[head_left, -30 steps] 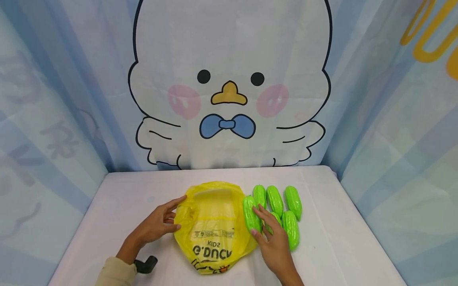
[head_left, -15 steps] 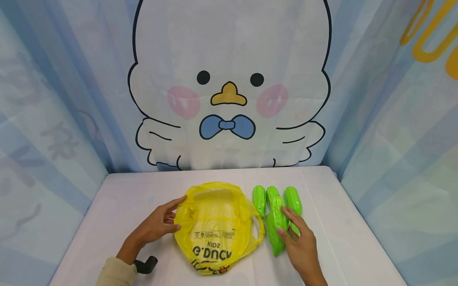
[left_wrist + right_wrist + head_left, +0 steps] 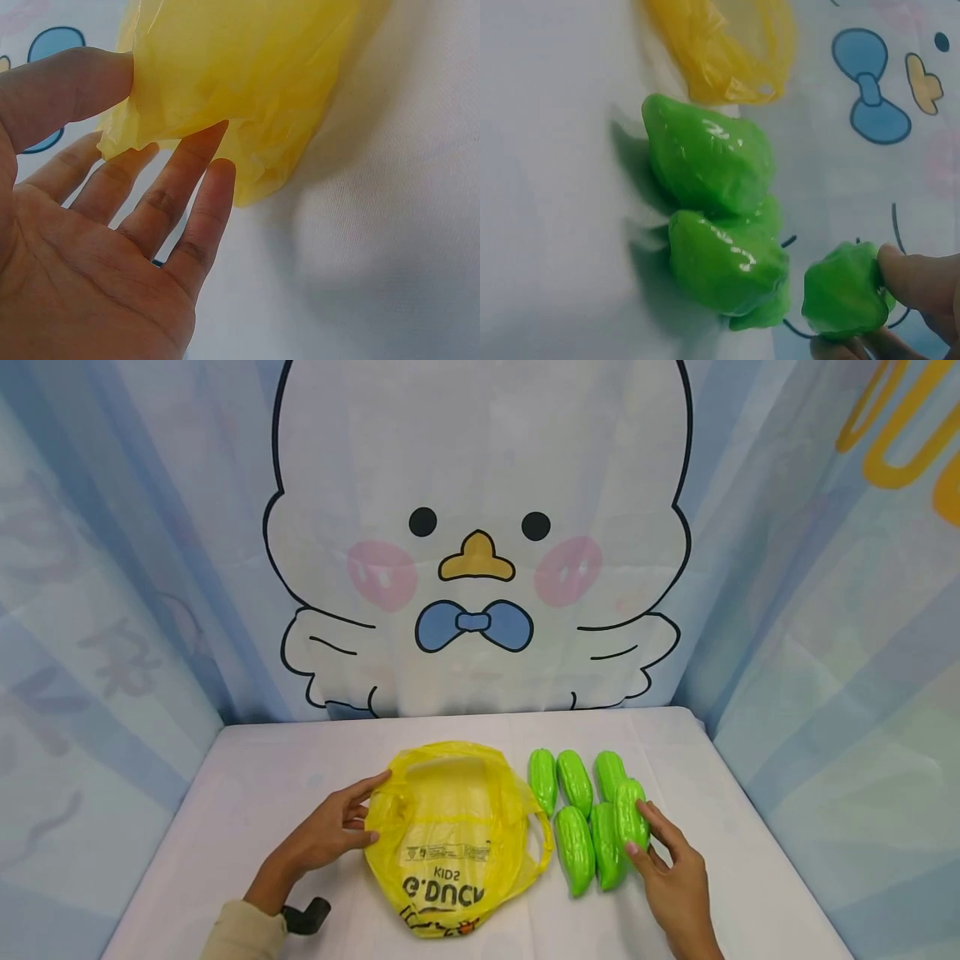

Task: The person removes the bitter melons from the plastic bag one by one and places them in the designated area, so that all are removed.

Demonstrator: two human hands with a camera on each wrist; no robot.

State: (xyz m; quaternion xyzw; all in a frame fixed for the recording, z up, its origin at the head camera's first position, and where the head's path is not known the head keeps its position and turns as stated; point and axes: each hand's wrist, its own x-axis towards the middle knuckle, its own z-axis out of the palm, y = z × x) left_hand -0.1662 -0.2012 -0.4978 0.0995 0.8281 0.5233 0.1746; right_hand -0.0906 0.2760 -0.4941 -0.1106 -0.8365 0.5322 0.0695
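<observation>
My left hand (image 3: 337, 823) rests at the left side of a yellow plastic bag (image 3: 450, 810), its thumb and fingertips spread apart and touching the film. In the left wrist view the left hand (image 3: 112, 225) has mostly straight fingers at the edge of the bag (image 3: 240, 67). A green, bumpy toy bitter gourd (image 3: 631, 814) is pinched between the thumb and fingers of my right hand (image 3: 678, 881). The right wrist view shows this bitter gourd (image 3: 846, 292) end-on, apart from the others. More bitter gourds (image 3: 575, 852) lie in two rows right of the bag.
The white table (image 3: 285, 760) ends at a fabric backdrop with a printed cartoon bird (image 3: 476, 635). Patterned cloth walls (image 3: 840, 760) stand at both sides. By my left wrist is a black piece (image 3: 307, 916). A bag handle loop (image 3: 546, 839) sticks out towards the gourds.
My right hand has carried the bitter gourd rightward, from beside the bag across the others to the right end of the front row. My left hand has stayed at the bag.
</observation>
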